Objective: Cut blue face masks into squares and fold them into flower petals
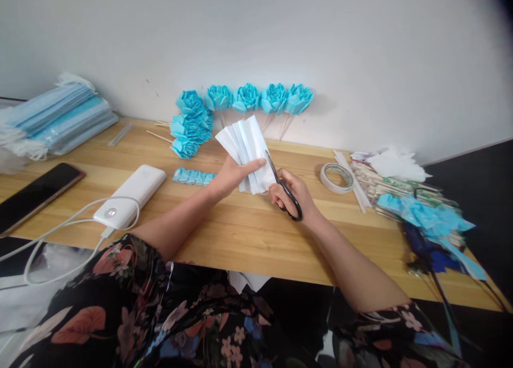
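Observation:
In my left hand point(233, 177) I hold several pleated face masks point(249, 138), fanned out with their pale sides showing and the thumb pressed on top. My right hand point(294, 189) grips a pair of black-handled scissors point(295, 206), fingers in the loops. The blades lie along the right edge of the masks; whether they are cutting into it I cannot tell. Behind the masks, blue paper-like flowers point(247, 98) on thin sticks lean against the wall. A short row of folded blue pieces point(194, 176) lies on the table beside my left wrist.
At left are a stack of blue masks point(60, 117), a phone point(40, 194) and a white power bank point(130, 196) with a cable. On the right lie a tape roll point(337, 178), white strips point(355, 184) and a heap with blue scraps point(427, 214). The wall bounds the wooden table point(256, 240).

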`<state>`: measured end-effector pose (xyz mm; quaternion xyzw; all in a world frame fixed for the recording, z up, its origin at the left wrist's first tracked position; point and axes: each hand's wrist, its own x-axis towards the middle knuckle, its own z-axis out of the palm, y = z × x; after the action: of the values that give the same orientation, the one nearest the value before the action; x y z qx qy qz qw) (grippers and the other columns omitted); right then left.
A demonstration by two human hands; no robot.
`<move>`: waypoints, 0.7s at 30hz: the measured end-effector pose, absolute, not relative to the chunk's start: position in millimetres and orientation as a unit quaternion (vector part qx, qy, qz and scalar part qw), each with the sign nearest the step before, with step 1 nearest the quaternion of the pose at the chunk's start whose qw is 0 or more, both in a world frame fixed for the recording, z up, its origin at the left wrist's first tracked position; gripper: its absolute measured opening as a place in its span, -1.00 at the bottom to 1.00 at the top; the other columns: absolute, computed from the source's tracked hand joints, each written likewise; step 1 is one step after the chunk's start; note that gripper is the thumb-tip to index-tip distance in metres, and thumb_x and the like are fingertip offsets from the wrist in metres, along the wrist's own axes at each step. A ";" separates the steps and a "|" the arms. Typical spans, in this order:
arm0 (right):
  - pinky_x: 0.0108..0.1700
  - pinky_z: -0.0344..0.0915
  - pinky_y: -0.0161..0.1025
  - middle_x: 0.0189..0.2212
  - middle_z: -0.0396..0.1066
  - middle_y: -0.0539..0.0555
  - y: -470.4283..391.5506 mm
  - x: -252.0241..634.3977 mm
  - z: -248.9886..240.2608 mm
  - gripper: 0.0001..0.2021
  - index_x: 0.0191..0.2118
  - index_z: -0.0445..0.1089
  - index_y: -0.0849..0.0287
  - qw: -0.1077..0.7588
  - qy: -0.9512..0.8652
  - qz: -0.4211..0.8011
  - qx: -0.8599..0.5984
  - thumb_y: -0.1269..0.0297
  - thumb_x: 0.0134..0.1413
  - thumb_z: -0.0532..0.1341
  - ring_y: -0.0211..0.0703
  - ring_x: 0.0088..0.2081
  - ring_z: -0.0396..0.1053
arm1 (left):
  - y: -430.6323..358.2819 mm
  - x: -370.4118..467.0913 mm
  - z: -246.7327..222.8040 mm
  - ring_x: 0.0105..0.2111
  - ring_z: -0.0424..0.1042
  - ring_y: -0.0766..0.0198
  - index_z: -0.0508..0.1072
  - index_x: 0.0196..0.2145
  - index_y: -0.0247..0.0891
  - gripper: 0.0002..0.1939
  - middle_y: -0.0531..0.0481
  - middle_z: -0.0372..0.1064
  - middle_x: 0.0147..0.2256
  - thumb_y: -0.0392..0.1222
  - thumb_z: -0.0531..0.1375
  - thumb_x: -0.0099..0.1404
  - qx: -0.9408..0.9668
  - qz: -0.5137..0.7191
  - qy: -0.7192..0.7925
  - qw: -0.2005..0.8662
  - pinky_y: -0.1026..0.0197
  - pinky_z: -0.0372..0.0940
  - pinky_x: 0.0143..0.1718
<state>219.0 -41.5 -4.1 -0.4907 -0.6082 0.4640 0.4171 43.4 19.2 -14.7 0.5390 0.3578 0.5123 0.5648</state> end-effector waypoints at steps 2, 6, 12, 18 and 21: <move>-0.64 0.07 -0.40 -0.67 0.25 -0.16 -41.7 219.0 -3.9 -0.54 -0.40 0.17 0.09 0.414 -0.609 0.463 -0.494 -0.17 0.02 0.32 -0.42 -0.69 0.13 | 19.4 43.4 -15.0 -0.01 0.50 -0.04 0.44 -0.08 -0.31 -0.47 -0.22 0.53 -0.06 0.04 0.42 0.10 0.542 0.510 0.356 0.566 -0.03 0.43 0.04; -0.65 0.06 -0.40 -0.68 0.25 -0.16 -42.0 218.3 -3.6 -0.53 -0.41 0.17 0.09 0.410 -0.604 0.464 -0.502 -0.17 0.00 0.33 -0.41 -0.69 0.14 | 19.6 43.6 -14.9 -0.01 0.50 -0.04 0.44 -0.09 -0.32 -0.48 -0.22 0.53 -0.06 0.05 0.41 0.10 0.543 0.506 0.356 0.567 -0.02 0.44 0.03; -0.66 0.07 -0.40 -0.70 0.26 -0.16 -41.3 218.0 -5.8 -0.53 -0.42 0.18 0.09 0.417 -0.605 0.457 -0.502 -0.19 -0.01 0.34 -0.41 -0.71 0.15 | 19.0 43.5 -13.5 0.00 0.50 -0.03 0.44 -0.08 -0.31 -0.46 -0.22 0.53 -0.04 0.04 0.43 0.09 0.536 0.514 0.360 0.565 -0.03 0.42 0.06; -0.67 0.07 -0.39 -0.71 0.26 -0.16 -41.3 218.0 -4.9 -0.52 -0.43 0.17 0.08 0.416 -0.602 0.455 -0.507 -0.20 -0.03 0.34 -0.40 -0.72 0.14 | 17.7 43.8 -12.3 -0.01 0.51 -0.04 0.45 -0.09 -0.33 -0.46 -0.22 0.54 -0.06 0.05 0.42 0.09 0.536 0.509 0.359 0.570 -0.03 0.42 0.05; -0.66 0.07 -0.39 -0.72 0.26 -0.16 -40.9 218.6 -4.0 -0.55 -0.43 0.17 0.08 0.413 -0.604 0.450 -0.512 -0.16 -0.01 0.33 -0.39 -0.72 0.15 | 19.1 43.2 -11.6 0.01 0.50 -0.06 0.48 -0.07 -0.34 -0.45 -0.22 0.55 -0.05 0.10 0.41 0.10 0.527 0.519 0.366 0.564 0.00 0.43 0.03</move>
<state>218.6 -40.9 -4.0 -0.5122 -0.6036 0.4504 0.4130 43.2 19.1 -11.6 0.5271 0.3657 0.5195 0.5644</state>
